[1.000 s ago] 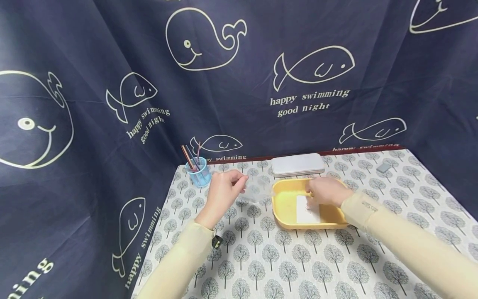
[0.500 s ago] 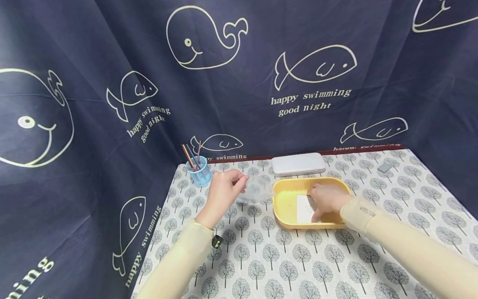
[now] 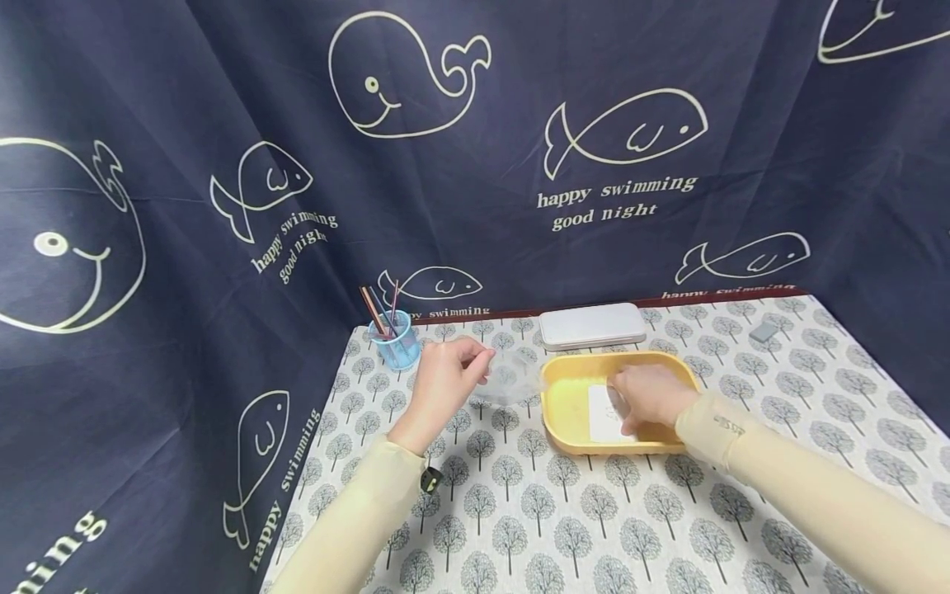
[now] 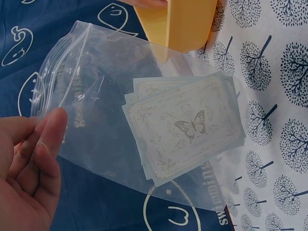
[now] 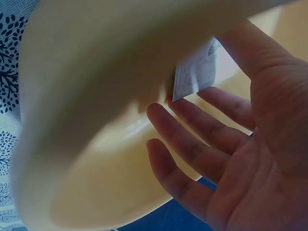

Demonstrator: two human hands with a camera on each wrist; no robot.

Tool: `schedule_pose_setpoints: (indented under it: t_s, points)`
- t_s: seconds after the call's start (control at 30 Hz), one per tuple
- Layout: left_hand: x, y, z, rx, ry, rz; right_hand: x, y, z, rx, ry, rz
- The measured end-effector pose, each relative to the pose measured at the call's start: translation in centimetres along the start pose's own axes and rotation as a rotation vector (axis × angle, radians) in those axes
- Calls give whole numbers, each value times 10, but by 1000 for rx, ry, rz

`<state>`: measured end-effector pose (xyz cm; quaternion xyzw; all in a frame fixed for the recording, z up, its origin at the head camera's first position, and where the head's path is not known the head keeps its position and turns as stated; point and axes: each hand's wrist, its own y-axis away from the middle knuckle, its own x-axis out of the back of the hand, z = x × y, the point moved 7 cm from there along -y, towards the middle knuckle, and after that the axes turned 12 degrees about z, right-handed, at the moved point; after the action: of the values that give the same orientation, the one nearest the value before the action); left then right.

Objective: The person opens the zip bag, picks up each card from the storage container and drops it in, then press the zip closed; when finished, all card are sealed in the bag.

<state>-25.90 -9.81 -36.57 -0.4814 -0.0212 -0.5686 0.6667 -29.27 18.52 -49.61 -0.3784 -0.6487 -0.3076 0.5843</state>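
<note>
My left hand (image 3: 449, 375) pinches a clear zip-lock bag (image 4: 108, 130) at its zip end, left of the yellow tray (image 3: 560, 441). Inside the bag lie several pale cards (image 4: 185, 130), the top one printed with a butterfly. My right hand (image 3: 653, 394) reaches down into the tray over a white printed card (image 3: 604, 412). In the right wrist view its thumb and fingertips are at the edges of that card (image 5: 195, 77), gripping it, while the other fingers spread loosely. The hand covers the card's right side in the head view.
Behind the tray lies a white flat case (image 3: 592, 327). A blue mesh cup (image 3: 399, 345) with several pencils stands at the back left, and a small grey block (image 3: 763, 332) at the back right. Tree-patterned cloth (image 3: 519, 528) covers the table; a dark whale-print curtain (image 3: 475, 198) hangs behind.
My right hand has lowered towards the tray's middle, its thumb and fingers coming onto the card's edges. The card has shifted slightly. The left hand keeps the bag in place.
</note>
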Motion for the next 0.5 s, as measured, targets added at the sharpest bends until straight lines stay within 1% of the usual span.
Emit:
schedule_pose_setpoints:
  t_s: [0.13, 0.37, 0.5]
  points:
    - [0, 0, 0, 0, 4, 0, 0, 0, 2, -26, -20, 14]
    - [0, 0, 1, -4, -4, 8, 3, -3, 6, -55, -42, 76]
    - [-1, 0, 1, -1, -7, 4, 8, -4, 10, -63, -66, 114]
